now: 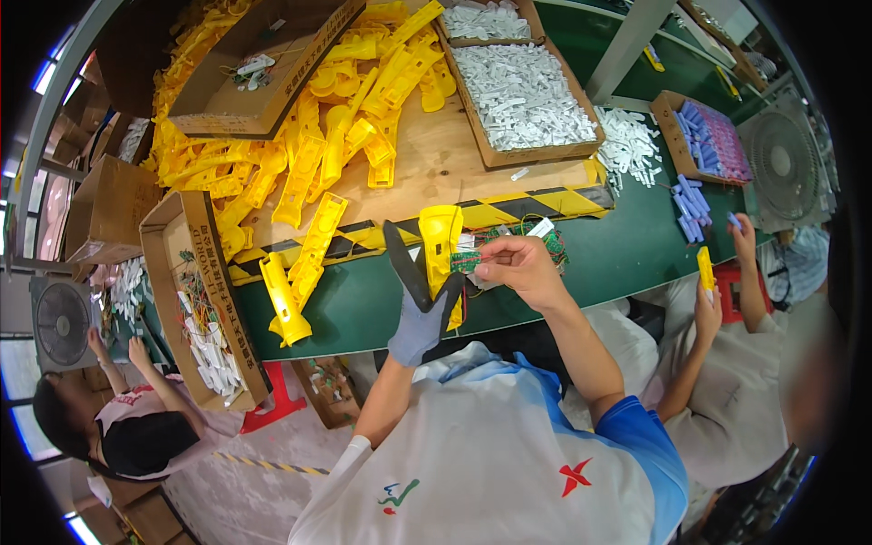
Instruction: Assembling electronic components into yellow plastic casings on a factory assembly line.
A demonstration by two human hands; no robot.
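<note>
My left hand, in a grey and black glove, grips a yellow plastic housing upright above the table's near edge. Pinched in the bare fingers of my right hand is a small green circuit board with thin wires, held against the side of the housing. Behind my right fingers lies a tangle of more wired boards with white parts. Two yellow housings rest on the green tabletop to the left of my gloved hand.
Yellow housings are heaped at the back left, under a tilted cardboard box. Boxes of white plastic parts stand at the back. A long carton holds wired parts. Co-workers sit on both sides; the right one holds a yellow piece.
</note>
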